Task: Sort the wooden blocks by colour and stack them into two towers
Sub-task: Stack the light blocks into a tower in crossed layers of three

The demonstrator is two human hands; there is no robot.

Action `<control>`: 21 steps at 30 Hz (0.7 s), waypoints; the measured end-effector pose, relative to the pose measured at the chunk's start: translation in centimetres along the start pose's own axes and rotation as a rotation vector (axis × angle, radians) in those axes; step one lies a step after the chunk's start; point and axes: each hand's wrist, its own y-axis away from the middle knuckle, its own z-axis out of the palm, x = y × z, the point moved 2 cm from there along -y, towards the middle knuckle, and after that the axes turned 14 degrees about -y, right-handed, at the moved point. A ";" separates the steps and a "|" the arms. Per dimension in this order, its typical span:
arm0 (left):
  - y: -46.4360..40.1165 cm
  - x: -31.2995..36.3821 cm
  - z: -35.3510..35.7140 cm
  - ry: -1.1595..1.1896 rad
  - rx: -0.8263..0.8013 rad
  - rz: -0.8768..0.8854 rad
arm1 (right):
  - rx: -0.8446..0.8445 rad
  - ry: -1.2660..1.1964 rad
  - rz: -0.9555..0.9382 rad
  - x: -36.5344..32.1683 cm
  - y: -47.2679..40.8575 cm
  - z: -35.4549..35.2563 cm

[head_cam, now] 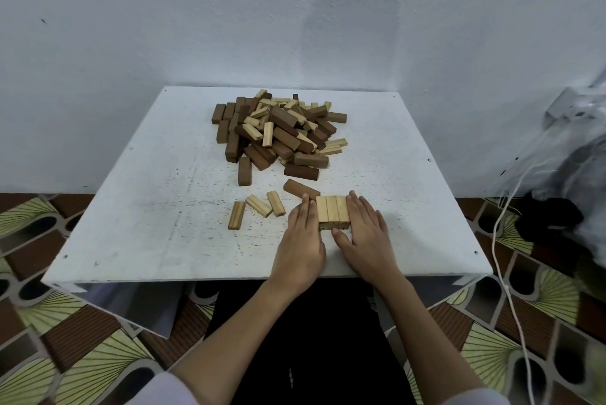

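A white, speckled worktop [131, 208] stands against a pale wall [164, 27]. Below lies a patterned floor [65, 355] of brown and green. A white cord [501, 257] hangs at the right beside crumpled clear plastic [564, 149].

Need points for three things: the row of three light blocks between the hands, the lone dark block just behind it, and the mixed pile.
row of three light blocks [333, 210], head view, top face of the middle block
lone dark block [300, 189], head view, middle of its top face
mixed pile [278, 132], head view, a dark block near the pile's centre

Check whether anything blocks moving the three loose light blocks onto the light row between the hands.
Nothing stands between the three loose light blocks and the light row except the left hand, pressed flat against the row's left side.
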 end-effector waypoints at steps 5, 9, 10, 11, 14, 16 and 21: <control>-0.1 -0.2 -0.1 0.099 0.058 -0.019 | 0.029 -0.073 -0.011 0.0 0.0 -0.1; 0.7 -1.1 -2.0 0.332 0.244 -0.023 | 0.245 -0.333 -0.074 -0.1 0.3 -0.5; 1.0 -1.7 -2.6 0.331 0.307 -0.007 | 0.336 -0.357 -0.134 -0.5 0.4 -0.6; 1.2 -2.7 -3.2 0.312 0.372 0.008 | 0.438 -0.358 -0.211 -1.1 0.5 -0.7; 1.3 -6.4 -4.4 0.216 0.498 -0.034 | 0.571 -0.374 -0.399 -3.9 0.3 -0.1; 1.1 -8.9 -4.8 0.144 0.515 -0.073 | 0.481 -0.420 -0.489 -6.3 0.0 1.0; 0.7 -11.9 -5.1 0.155 0.432 -0.174 | 0.115 -0.308 -0.408 -9.8 -2.0 5.1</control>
